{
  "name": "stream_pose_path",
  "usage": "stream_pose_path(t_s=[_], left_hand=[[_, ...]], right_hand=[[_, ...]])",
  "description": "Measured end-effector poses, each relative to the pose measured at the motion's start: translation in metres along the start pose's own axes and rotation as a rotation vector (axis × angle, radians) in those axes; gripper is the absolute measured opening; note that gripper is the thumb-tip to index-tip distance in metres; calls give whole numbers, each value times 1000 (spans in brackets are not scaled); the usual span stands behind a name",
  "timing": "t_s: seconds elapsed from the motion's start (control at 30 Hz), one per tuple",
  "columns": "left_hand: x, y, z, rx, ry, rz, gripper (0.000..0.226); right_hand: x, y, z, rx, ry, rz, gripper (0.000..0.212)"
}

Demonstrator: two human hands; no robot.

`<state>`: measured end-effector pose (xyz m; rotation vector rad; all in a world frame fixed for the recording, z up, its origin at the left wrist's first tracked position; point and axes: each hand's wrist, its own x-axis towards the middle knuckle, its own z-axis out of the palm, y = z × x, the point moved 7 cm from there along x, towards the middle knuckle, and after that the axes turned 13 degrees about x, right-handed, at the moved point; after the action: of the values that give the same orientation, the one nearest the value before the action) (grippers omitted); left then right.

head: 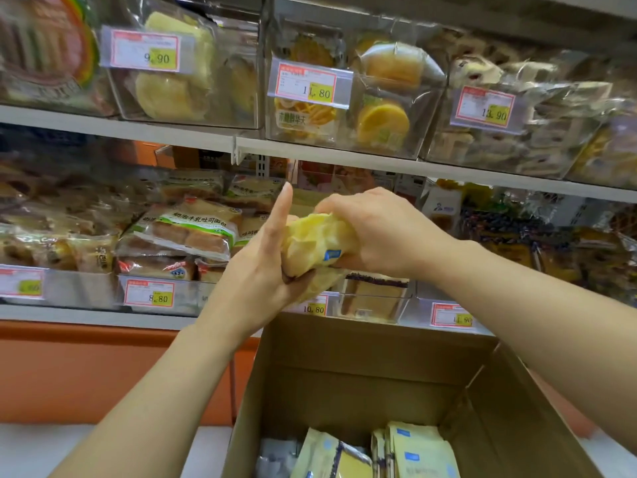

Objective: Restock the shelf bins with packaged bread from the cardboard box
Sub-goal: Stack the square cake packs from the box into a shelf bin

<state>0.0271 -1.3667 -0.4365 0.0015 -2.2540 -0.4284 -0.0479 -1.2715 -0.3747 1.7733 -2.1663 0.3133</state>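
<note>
Just the one head view here, looking at two shelf levels. Up top I count three clear bins (pixel 186 63) with readable price tags (pixel 146 51) (9.90, 11.80, 13.90), plus a blurry bin at far left. The lower shelf (pixel 86 312) shows four more tags, so seven in all. One pale yellow bread pack (pixel 317 243) is up in the air, in front of the lower shelf and above the open cardboard box (pixel 344 343), right by the 10.80 tag. Both hands are on it. The left hand (pixel 265 260) grips the lower left end, fingers curled underneath and thumb sticking straight up. The right hand (pixel 375 232) clamps over the top right end, fingers wrapped round it. Down in the box there are at least three more yellow packs (pixel 424 453) standing on edge. I can't get an exact count since the frame cuts them off. One greyish pack (pixel 275 457) sits at their left.
</note>
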Motion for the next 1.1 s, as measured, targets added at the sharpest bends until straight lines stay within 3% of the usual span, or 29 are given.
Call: stream_pose_path(t_s=[0.1, 0.33, 0.43, 0.5, 0.73, 0.87, 0.97, 1.1], left_hand=[[11, -7, 7, -51, 57, -80, 109], [35, -24, 43, -79, 40, -212, 107], [41, -45, 60, 246, -62, -293, 99], [36, -52, 65, 509, -128, -270, 81], [10, -70, 58, 751, -189, -233, 48], [-4, -78, 49, 766, -152, -179, 32], [-10, -82, 47, 751, -207, -151, 36], [-13, -83, 50, 755, -234, -101, 49]], right_hand=[[-2, 8, -4, 45, 154, -18, 34], [-1, 43, 4, -48, 251, 53, 27], [4, 59, 16, -103, 202, 141, 29], [9, 62, 29, -142, 168, 180, 29], [42, 67, 70, -285, 86, 216, 22], [58, 71, 115, -331, -59, 203, 37], [58, 89, 134, -351, -194, 290, 58], [56, 82, 120, -379, -102, 308, 75]])
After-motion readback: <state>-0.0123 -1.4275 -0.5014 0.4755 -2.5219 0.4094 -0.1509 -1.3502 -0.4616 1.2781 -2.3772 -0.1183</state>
